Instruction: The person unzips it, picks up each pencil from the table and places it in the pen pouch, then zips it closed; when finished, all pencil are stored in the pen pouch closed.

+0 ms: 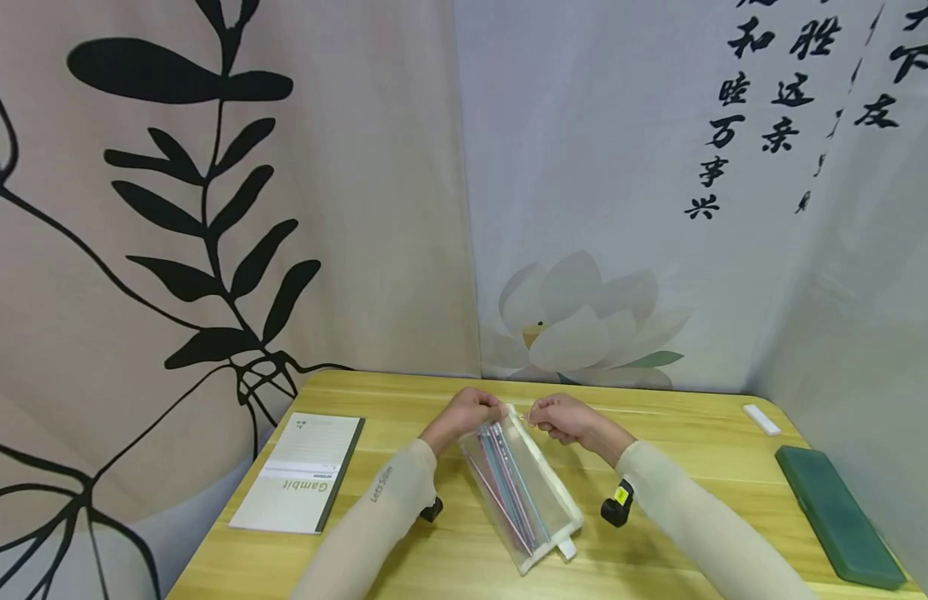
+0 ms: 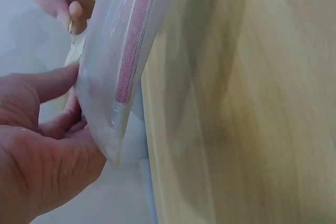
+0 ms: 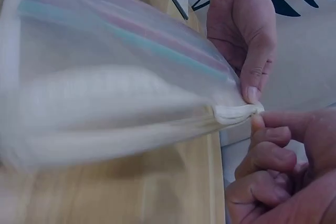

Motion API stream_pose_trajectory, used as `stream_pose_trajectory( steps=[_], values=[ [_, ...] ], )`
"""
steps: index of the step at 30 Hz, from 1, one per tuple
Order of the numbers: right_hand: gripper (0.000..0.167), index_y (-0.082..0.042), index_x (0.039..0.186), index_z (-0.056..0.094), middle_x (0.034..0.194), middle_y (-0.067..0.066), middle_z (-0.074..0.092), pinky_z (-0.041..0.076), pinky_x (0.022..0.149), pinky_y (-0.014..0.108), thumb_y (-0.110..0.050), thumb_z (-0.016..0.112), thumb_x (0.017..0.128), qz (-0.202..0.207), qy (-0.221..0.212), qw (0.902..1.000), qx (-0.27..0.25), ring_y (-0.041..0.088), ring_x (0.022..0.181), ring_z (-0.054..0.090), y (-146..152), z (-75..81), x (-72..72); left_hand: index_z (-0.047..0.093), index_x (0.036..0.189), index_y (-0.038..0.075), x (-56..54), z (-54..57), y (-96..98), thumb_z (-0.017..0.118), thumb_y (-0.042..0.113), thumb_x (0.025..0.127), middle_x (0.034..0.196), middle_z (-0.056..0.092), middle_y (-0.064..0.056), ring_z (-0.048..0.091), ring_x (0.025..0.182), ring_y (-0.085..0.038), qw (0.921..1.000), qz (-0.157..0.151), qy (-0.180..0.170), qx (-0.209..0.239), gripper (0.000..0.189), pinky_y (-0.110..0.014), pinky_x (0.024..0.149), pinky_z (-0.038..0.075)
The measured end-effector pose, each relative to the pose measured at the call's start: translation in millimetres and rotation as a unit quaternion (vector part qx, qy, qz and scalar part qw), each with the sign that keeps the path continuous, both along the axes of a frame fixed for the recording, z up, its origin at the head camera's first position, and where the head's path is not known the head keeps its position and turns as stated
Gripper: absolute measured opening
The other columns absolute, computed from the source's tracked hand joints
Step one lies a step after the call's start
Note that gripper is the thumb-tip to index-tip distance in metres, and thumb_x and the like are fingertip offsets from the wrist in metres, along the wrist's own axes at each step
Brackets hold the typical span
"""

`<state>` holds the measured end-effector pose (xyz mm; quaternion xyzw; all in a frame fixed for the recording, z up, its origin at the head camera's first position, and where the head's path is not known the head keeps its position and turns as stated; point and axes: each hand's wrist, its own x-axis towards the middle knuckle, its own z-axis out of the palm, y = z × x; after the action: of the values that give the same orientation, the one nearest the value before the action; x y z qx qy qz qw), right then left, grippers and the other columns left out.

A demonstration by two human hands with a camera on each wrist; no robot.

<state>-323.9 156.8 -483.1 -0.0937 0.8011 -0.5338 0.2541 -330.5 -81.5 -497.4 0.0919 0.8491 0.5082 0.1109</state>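
A translucent pencil pouch [image 1: 548, 492] with a cream zipper edge slants over the table, its far end raised. Several pink and blue pens [image 1: 503, 479] show through its side. My left hand [image 1: 470, 414] pinches the far top corner between thumb and fingers; the left wrist view has the thumb [image 2: 55, 81] pressed to the pouch film. Just to the right, my right hand [image 1: 572, 419] pinches the small pull at the zipper's far end, its other fingers curled. In the right wrist view the folded zipper end [image 3: 236, 113] lies between both hands' fingertips.
A notepad [image 1: 299, 473] lies at the left of the wooden table [image 1: 404, 533]. On the right are a dark green case [image 1: 839, 512] and a small white block [image 1: 761, 419] near the back. A printed curtain [image 1: 389, 208] hangs behind the table's far edge.
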Motion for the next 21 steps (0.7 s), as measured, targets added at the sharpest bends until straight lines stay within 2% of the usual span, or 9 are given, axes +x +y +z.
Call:
stream_pose_trajectory(
  steps=[5, 9, 12, 18, 21],
  values=[
    [0.022, -0.014, 0.078, 0.057, 0.059, -0.008, 0.035, 0.018, 0.043, 0.019, -0.015, 0.064, 0.099, 0.009, -0.004, 0.9999, 0.013, 0.007, 0.049, 0.023, 7.7, 7.2, 2.7, 0.075, 0.099, 0.008, -0.4, -5.0, 0.3, 0.068, 0.025, 0.103, 0.108, 0.073, -0.005, 0.06, 0.095, -0.017, 0.9978, 0.051, 0.016, 0.041, 0.018, -0.03, 0.084, 0.053],
    [0.027, -0.015, 0.073, 0.053, 0.057, -0.008, 0.031, 0.017, 0.043, 0.02, -0.016, 0.065, 0.097, 0.011, -0.006, 0.9995, 0.029, 0.008, 0.048, 0.02, 15.9, 12.0, 5.0, 0.072, 0.1, 0.007, -2.8, -4.3, -4.6, 0.065, 0.027, 0.104, 0.108, 0.07, -0.005, 0.059, 0.095, -0.018, 0.9967, 0.06, 0.008, 0.055, 0.021, -0.029, 0.083, 0.051],
    [0.023, -0.014, 0.074, 0.057, 0.057, -0.008, 0.03, 0.018, 0.043, 0.02, -0.017, 0.066, 0.096, 0.009, -0.006, 0.9993, 0.034, 0.008, 0.049, 0.018, 25.5, 14.1, 5.2, 0.07, 0.104, 0.006, -7.4, -3.5, -14.4, 0.063, 0.027, 0.106, 0.108, 0.068, -0.006, 0.057, 0.096, -0.018, 0.9947, 0.07, -0.006, 0.076, 0.023, -0.029, 0.082, 0.05],
    [0.022, -0.012, 0.079, 0.057, 0.058, -0.009, 0.028, 0.02, 0.043, 0.02, -0.02, 0.062, 0.099, 0.0, -0.002, 0.9993, 0.036, 0.008, 0.049, 0.019, 59.2, 14.7, 3.3, 0.067, 0.109, 0.002, -13.2, -3.8, -44.5, 0.059, 0.025, 0.108, 0.102, 0.065, -0.006, 0.059, 0.092, -0.018, 0.9881, 0.125, -0.03, 0.085, 0.024, -0.034, 0.082, 0.055],
    [0.024, -0.012, 0.08, 0.057, 0.058, -0.009, 0.028, 0.021, 0.043, 0.02, -0.021, 0.06, 0.101, -0.003, -0.002, 0.9992, 0.039, 0.007, 0.048, 0.019, 75.2, 12.5, 2.3, 0.067, 0.11, 0.001, -12.5, -3.1, -51.9, 0.06, 0.023, 0.108, 0.102, 0.067, -0.006, 0.063, 0.092, -0.017, 0.9896, 0.114, -0.043, 0.076, 0.023, -0.035, 0.082, 0.061]
  ],
)
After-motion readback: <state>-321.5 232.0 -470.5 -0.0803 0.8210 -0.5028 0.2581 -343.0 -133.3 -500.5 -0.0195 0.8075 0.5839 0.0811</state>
